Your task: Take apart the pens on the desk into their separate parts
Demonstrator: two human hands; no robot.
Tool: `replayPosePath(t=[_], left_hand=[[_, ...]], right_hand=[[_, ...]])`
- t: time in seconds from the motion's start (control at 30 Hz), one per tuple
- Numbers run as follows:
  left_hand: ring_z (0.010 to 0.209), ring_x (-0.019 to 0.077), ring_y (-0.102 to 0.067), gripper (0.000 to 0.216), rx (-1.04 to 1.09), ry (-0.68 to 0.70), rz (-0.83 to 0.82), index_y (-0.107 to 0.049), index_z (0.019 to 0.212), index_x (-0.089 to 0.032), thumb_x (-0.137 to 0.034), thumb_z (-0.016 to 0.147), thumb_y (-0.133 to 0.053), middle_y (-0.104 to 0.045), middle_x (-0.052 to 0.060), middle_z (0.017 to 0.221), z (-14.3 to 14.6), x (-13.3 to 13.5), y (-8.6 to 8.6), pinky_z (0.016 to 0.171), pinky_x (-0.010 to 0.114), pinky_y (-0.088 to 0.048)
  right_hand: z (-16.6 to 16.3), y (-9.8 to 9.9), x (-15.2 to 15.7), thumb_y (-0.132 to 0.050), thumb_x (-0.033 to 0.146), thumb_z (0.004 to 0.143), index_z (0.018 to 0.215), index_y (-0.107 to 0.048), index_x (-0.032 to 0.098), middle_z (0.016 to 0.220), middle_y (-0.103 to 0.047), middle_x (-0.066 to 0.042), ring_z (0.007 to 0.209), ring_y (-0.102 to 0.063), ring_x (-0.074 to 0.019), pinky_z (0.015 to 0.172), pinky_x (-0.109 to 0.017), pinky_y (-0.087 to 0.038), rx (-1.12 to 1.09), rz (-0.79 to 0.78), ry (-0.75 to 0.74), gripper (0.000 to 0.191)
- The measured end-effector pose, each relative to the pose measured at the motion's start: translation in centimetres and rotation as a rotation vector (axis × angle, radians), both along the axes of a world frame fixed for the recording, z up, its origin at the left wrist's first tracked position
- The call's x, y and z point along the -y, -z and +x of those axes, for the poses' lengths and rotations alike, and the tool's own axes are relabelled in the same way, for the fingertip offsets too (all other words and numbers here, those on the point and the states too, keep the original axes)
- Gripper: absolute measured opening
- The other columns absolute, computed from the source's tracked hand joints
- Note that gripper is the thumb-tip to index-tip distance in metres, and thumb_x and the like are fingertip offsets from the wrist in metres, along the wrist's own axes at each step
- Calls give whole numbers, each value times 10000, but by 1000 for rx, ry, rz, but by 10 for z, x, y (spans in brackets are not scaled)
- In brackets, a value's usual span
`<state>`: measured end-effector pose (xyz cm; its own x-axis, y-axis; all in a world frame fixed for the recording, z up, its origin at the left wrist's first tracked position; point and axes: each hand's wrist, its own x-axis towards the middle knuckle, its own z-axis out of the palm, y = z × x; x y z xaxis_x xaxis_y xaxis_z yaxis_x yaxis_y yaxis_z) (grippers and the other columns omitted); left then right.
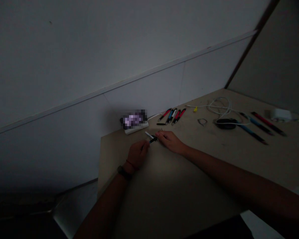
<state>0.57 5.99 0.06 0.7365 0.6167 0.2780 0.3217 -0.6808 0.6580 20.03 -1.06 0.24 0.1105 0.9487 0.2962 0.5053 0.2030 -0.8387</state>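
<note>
My left hand (139, 153), with a dark watch and a red string at the wrist, is closed on a pen (151, 140) with a blue and black barrel. The pen's tip end points toward my right hand (171, 142). Closed fingertips of my right hand pinch a small black pen part (155, 137) against that end; its exact shape is too dark to make out. A thin white stick (149, 134) juts out up and left from between the hands. Both hands are just above the table, in front of a propped-up phone.
The phone (134, 119), its screen blurred out, leans on a white stand (136, 128) by the wall. Several red, blue and white pens (174, 116) lie behind my hands. Rightward on the table (189, 179) are a white cable (230, 108), a black mouse-like object (226, 123), longer pens (251, 132) and a white adapter (281, 115).
</note>
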Motion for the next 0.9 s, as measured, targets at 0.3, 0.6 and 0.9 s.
replayPosePath(t=[0.3, 0.6, 0.9], left_hand=[[653, 145, -583, 353, -1, -31, -28, -659, 1015, -180, -461, 973, -451, -647, 3, 738, 1, 0, -1, 643, 260, -403], [679, 151, -570, 358, 13, -61, 20, -646, 862, -174, -446, 975, -443, -637, 21, 740, 1, 0, -1, 650, 261, -405], [645, 147, -566, 336, -24, -82, 8, -642, 995, -178, -423, 994, -412, -615, 4, 707, 1, -3, 2, 635, 260, -400]], right_hand=[[2, 1, 1, -332, 653, 959, 670, -444, 211, 612, -458, 18, 597, -448, -143, 597, -272, -349, -11, -34, -34, 540], [1, 3, 1, -393, 553, 973, 715, -476, 207, 631, -491, 18, 607, -469, -144, 600, -268, -356, -35, -9, -16, 440], [-1, 5, 1, -460, 497, 957, 868, -557, 189, 619, -496, 33, 561, -445, -134, 556, -259, -327, -96, 3, -29, 334]])
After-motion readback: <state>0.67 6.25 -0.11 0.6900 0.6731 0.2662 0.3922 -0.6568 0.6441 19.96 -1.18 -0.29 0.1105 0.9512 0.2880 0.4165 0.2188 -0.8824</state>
